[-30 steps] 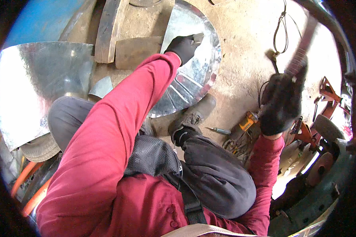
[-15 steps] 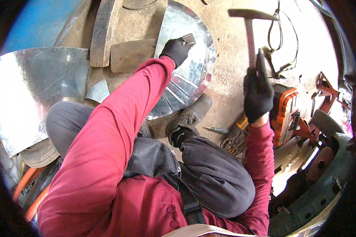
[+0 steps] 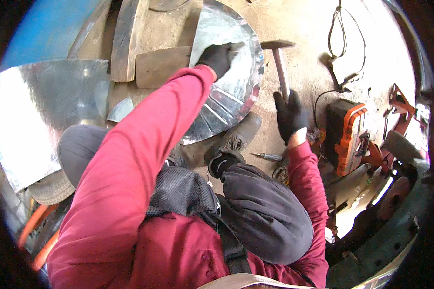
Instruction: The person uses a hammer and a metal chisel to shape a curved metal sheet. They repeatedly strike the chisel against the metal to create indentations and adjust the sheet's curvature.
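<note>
My right hand (image 3: 291, 117), in a black glove, is closed round the handle of a hammer (image 3: 281, 70). The hammer's dark head is raised beside the right rim of a round-edged piece of shiny sheet metal (image 3: 219, 110). Fold-like lines run across the lower part of this sheet, and its curved border looks bent. Over the sheet's upper middle, my gloved left hand (image 3: 218, 59) grips a small grey metal block (image 3: 237, 46), blurred now. Whether the block touches the sheet is hard to tell.
Wooden blocks (image 3: 163, 67) lie left of the sheet. Another large metal sheet (image 3: 48, 111) leans over a tyre (image 3: 53, 189) at left. On the right are a black-and-orange toolbox (image 3: 350, 139), a cable (image 3: 343, 36) and a screwdriver-like tool (image 3: 269, 156). My shoe (image 3: 241, 132) is close to the worked sheet.
My right hand has swung the hammer left and down, from above the cable side to beside the sheet's rim. The left hand stays over the sheet with the block slightly turned.
</note>
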Motion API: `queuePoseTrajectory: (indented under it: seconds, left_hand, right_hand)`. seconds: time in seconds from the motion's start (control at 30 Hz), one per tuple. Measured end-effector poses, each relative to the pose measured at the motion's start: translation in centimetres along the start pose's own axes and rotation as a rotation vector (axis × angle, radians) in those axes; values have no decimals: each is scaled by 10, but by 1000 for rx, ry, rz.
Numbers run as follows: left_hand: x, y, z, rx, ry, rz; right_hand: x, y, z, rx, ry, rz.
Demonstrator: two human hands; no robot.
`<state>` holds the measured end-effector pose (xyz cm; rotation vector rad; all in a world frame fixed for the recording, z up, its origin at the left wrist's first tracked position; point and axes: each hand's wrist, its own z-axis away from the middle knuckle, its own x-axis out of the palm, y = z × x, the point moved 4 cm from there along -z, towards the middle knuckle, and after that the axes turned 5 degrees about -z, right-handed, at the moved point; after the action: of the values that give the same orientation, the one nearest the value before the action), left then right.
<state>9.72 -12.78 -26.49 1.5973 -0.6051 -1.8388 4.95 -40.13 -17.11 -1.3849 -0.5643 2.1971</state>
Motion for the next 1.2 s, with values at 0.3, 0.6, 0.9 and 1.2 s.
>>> queuePoseTrajectory:
  seconds: [0.3, 0.6, 0.9, 1.2]
  left_hand:
    - [-31, -127, 142, -752, -52, 566]
    - [-10, -115, 166, -899, -34, 787]
    - [-60, -109, 117, -526, -97, 446]
    - [-104, -105, 133, -581, -76, 280]
  right_hand:
    - [75, 86, 1, 210, 48, -503]
    - [119, 89, -21, 231, 31, -679]
    - [102, 51, -21, 280, -68, -946]
    - [116, 42, 45, 375, -229, -667]
